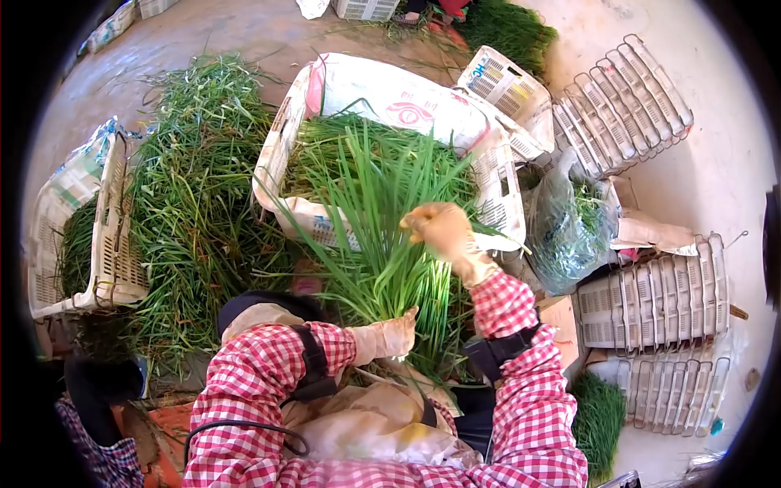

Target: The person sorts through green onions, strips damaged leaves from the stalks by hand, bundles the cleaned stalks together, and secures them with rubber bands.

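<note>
My left hand (389, 336), in a pale glove, is wrapped round the lower end of a bunch of garlic chives (378, 236), whose long flat green leaves fan upward. Above and to the right, my gloved right hand (443, 232) has its fingers curled in a pinch beside the leaves. Whatever it may hold is too small to make out. Behind the bunch stands a white plastic crate (272, 175) with more green leaves in it and a white printed sack along its far side. More upright stalks (439, 317) show below my right hand.
A large heap of loose leaves (199, 203) lies to the left, beside another crate (122, 268). On the right are a clear plastic bag of greens (569, 228), stacked crates (651, 301) and bundled chives (598, 423). Another person's checked sleeve (102, 455) shows at lower left.
</note>
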Demonstrator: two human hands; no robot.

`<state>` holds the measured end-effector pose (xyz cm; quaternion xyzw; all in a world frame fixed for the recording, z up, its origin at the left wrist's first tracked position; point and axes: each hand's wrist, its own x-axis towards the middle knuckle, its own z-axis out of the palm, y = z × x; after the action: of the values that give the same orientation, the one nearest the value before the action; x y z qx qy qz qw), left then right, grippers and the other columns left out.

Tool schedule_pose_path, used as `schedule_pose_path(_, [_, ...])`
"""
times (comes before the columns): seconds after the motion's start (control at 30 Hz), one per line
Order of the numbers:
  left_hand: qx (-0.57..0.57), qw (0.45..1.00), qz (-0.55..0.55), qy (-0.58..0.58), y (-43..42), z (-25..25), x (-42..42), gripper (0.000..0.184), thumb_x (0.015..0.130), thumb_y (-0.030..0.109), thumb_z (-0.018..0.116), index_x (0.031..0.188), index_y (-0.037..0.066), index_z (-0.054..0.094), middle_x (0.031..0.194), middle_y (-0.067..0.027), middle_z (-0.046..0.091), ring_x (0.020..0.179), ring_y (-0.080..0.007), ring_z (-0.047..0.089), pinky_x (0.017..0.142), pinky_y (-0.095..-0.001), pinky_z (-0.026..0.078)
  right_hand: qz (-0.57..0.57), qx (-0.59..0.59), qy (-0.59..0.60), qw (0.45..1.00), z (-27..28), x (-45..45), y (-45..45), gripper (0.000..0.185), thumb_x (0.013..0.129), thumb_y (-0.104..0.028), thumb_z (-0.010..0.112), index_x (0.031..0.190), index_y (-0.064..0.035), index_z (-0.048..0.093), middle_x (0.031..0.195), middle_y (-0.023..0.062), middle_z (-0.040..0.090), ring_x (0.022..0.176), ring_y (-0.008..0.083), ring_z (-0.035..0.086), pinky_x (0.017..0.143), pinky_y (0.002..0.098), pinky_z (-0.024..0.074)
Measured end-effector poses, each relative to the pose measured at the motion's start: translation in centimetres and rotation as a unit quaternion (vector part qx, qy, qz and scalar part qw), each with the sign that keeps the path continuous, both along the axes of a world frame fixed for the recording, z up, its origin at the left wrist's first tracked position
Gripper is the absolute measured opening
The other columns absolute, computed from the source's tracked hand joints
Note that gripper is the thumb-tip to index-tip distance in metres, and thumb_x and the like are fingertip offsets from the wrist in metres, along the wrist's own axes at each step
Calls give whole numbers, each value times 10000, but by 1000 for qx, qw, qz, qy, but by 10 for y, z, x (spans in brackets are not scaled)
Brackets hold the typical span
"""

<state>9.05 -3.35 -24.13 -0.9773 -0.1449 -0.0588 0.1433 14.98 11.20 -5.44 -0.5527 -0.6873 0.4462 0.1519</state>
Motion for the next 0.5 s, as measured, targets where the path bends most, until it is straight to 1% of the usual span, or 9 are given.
schedule_pose_path(0.07, [51,997,3,-54,0,-4,5,117,680,121,575,701,37,654,651,-85,605,669,-254,575,940,-573,375,-34,-29,33,998,33,-1,-8,162,881,-146,590,938,-22,677,837,62,697,635,100,653,498,205,466])
schedule_pose_path(0.17, [-36,996,-10,-76,1,-7,6,122,689,136,579,686,38,652,644,-88,605,663,-248,574,908,-582,393,-37,-22,97,994,87,-2,-28,158,886,-169,600,934,-44,684,823,53,698,669,105,670,444,193,420])
schedule_pose_path(0.2, [8,999,-1,-33,2,-2,5,154,694,120,566,724,7,666,715,-140,643,695,-287,612,788,-437,500,-46,-20,123,991,101,-5,-33,160,889,-176,598,930,-49,687,802,45,696,675,114,674,448,195,423])
schedule_pose_path(0.23, [8,1000,-1,-28,3,0,2,151,701,122,568,739,10,663,723,-137,642,699,-282,611,785,-431,501,-31,-8,150,988,111,-5,-37,163,879,-177,611,918,-39,688,785,46,690,681,136,676,465,206,437])
schedule_pose_path(0.33, [-4,1000,-2,-28,3,3,-1,146,721,126,575,783,18,652,744,-125,639,708,-267,607,775,-413,505,25,25,253,967,148,-17,-57,247,875,-226,612,982,-8,654,858,76,684,721,179,680,506,215,459])
schedule_pose_path(0.4, [-9,999,-4,-34,1,7,-3,146,735,129,579,812,23,644,758,-118,637,715,-256,604,768,-401,507,62,45,349,934,159,-32,-70,302,881,-258,597,1023,6,631,905,93,679,749,192,680,534,220,470])
schedule_pose_path(0.43, [-12,999,-5,-37,1,9,-3,147,741,130,581,826,26,641,765,-114,636,718,-251,603,764,-395,508,68,14,381,922,163,-45,-74,254,921,-179,524,1094,-10,600,1028,113,666,791,195,673,623,262,529])
schedule_pose_path(0.47, [-14,999,-8,-38,1,11,-2,149,748,132,583,841,29,637,772,-110,635,721,-246,601,761,-389,509,113,-29,449,886,158,-64,-74,264,920,-159,509,1130,-10,566,1081,121,643,834,203,667,633,258,529])
schedule_pose_path(0.5, [-15,999,-12,-40,1,12,-1,151,755,133,585,855,32,633,779,-106,634,725,-241,600,758,-383,510,191,-120,547,806,146,-90,-73,257,896,-158,537,1111,-22,577,1083,129,635,877,219,654,691,311,533])
